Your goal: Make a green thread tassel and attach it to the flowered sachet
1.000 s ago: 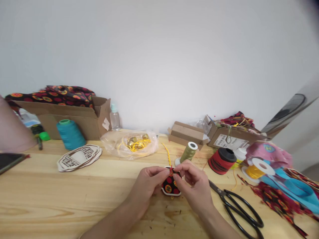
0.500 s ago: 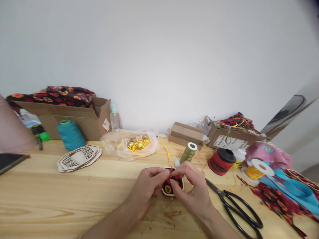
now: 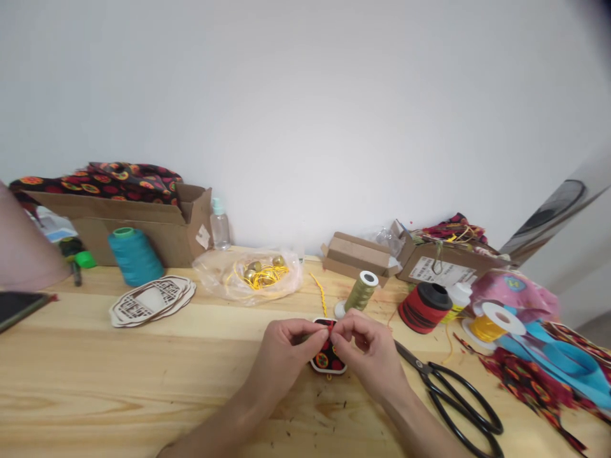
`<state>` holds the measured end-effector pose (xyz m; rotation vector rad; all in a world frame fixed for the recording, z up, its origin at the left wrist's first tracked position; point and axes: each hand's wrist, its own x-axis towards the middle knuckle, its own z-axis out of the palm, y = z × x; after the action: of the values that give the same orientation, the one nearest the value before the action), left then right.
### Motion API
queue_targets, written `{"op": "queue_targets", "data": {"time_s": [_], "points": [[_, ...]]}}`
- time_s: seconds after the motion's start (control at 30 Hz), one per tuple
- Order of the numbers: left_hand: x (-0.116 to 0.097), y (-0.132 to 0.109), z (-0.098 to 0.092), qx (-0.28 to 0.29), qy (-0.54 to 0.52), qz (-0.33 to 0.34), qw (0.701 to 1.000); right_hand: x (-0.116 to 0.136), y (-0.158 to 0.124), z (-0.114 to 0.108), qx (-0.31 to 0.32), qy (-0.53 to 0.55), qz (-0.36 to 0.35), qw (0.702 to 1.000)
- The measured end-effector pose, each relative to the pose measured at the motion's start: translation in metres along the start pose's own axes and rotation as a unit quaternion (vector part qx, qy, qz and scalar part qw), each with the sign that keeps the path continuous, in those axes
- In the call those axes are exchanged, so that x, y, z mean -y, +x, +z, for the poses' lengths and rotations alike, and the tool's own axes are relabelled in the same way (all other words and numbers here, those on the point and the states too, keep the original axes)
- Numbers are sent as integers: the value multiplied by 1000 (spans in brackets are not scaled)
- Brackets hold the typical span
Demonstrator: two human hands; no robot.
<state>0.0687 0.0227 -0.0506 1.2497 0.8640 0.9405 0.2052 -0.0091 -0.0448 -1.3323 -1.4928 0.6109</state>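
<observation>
A small padded piece of black fabric with red and orange circles in a white frame [image 3: 328, 364] lies on the wooden table, between both hands. At its top edge is a bit of red cord [image 3: 330, 326]. My left hand [image 3: 290, 351] pinches the cord from the left with thumb and forefinger. From the right, my right hand [image 3: 367, 350] pinches it too, fingertips almost meeting the left ones. A yellow twisted cord [image 3: 321, 294] runs up from the piece's top, and a small yellow loop [image 3: 329, 377] shows at its bottom.
Black-handled scissors [image 3: 453, 401] lie right of my right hand. Behind stand an olive thread spool [image 3: 361, 291] and a red cord spool [image 3: 424, 308]. A plastic bag of bells [image 3: 224, 280], wooden cutouts [image 3: 153, 301] and a teal thread cone [image 3: 135, 257] are leftward.
My right thumb and fingers have drawn up to the red cord, closer to the left fingertips. More of the patterned fabric shows below them.
</observation>
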Motion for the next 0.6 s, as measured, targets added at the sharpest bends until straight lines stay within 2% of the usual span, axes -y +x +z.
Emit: {"op": "queue_targets", "data": {"time_s": [0.33,0.6], "points": [[-2,0,0,10,-38,-34,999,2,1,-2,23,85,66,994],[-4,-1,-1,12,-32,-34,999,3,2,-3,25,95,84,992]]}}
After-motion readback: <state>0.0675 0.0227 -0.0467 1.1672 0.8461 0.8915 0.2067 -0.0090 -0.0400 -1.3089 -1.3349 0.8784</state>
